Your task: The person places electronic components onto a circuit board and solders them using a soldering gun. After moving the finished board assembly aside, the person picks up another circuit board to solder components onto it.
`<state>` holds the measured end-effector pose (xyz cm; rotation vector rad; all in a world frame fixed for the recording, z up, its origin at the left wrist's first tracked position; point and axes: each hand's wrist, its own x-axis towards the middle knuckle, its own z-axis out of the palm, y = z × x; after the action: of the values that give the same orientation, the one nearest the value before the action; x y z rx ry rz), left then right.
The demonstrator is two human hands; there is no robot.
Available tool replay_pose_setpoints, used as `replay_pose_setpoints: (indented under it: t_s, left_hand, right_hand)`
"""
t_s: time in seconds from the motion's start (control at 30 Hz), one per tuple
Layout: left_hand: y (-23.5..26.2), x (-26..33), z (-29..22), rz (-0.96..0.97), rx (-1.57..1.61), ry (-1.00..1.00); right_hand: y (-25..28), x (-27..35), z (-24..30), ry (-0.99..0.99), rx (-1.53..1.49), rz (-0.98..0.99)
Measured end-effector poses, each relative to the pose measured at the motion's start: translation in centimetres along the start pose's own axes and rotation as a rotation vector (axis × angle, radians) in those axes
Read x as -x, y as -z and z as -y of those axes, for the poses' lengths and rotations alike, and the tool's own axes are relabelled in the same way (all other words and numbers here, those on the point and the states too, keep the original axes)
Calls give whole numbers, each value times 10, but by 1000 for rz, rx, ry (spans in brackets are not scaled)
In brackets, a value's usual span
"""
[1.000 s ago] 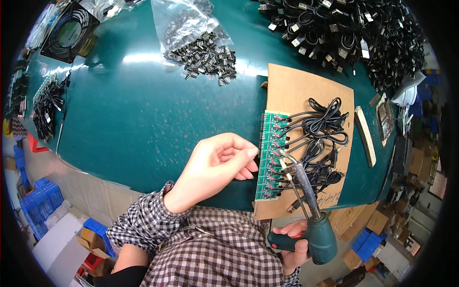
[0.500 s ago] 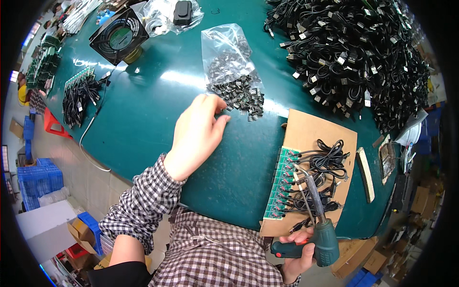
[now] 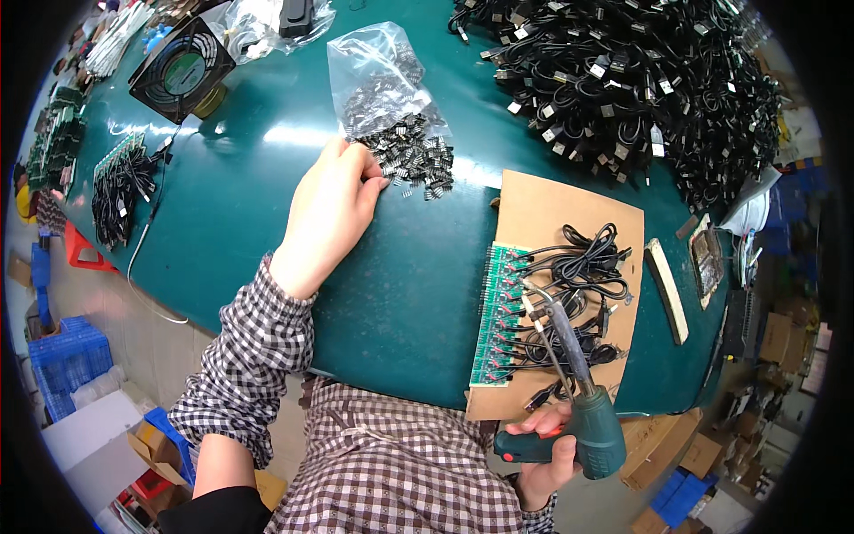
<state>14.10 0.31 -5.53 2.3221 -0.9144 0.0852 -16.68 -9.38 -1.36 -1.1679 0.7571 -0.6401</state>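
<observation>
While an axial cooling fan [image 3: 182, 73] stands on the tabletop [image 3: 400, 298] beyond and left of the left hand [image 3: 322, 206], that hand is at the left edge of the loose pin connectors [image 3: 425, 165], its fingers bent; whether it grips one cannot be told. The connectors, partly inside a clear plastic bag [image 3: 374, 62], should prove light, with bendable pins; pinch the plastic body. Between the hands, on cardboard [image 3: 538, 200], lies the green circuit board panel [image 3: 495, 329]; expect it thin and rigid, best held by its edges. The right hand [image 3: 544, 472] is closed around the handle of the soldering gun [image 3: 598, 432]. Judged front-heavy, this tool requires a firm hold on the handle; avoid the metal barrel. Well beyond lies a USB cable heap [image 3: 614, 80].
</observation>
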Motion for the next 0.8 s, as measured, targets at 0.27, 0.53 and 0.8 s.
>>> replay_pose_setpoints:
  t_s: [0.27, 0.53, 0.8]
  left_hand:
    - [12, 13, -20, -43, -25, 84]
    - [30, 38, -62, 365, 1150, 612]
    - [25, 80, -109, 810, 1530, 741]
  right_hand:
    - [2, 2, 0, -15, -20, -4]
    - [-7, 4, 6, -36, 40, -22]
    - [-46, -19, 28, 59, 279, 72]
